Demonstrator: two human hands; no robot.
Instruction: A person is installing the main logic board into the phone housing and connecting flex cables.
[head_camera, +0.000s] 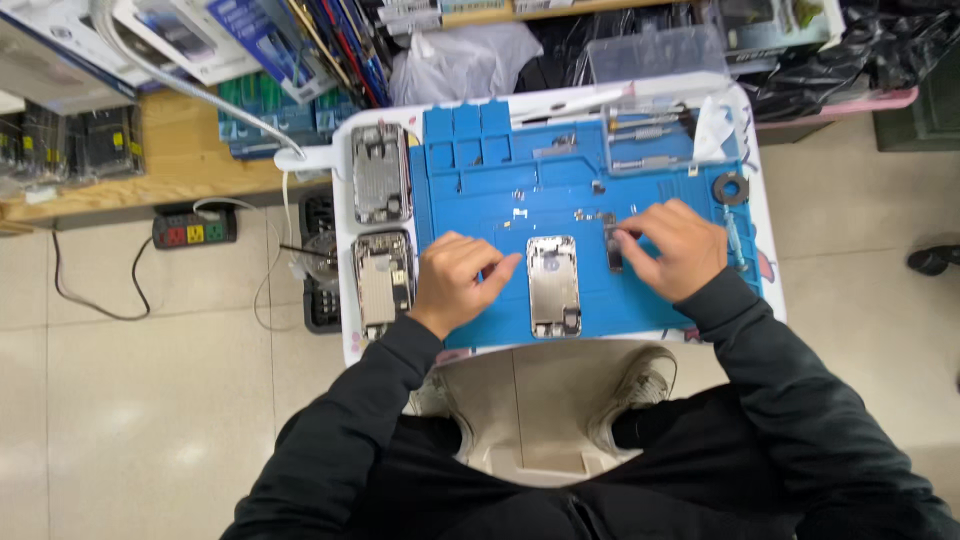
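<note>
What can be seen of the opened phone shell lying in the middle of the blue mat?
The phone shell is a silvery, metallic-looking rear housing with rounded corners, lying flat and open side up, its long axis running away from the person. Small dark parts sit inside near its lower end; finer detail is too small to tell. It rests on the blue mat, between the two hands. The left hand has fingertips right at its left edge; the right hand is apart from it, at a small dark part.

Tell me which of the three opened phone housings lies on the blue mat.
The phone housing between the left hand and right hand. The other two housings lie left of the blue mat, on the white tray.
</note>
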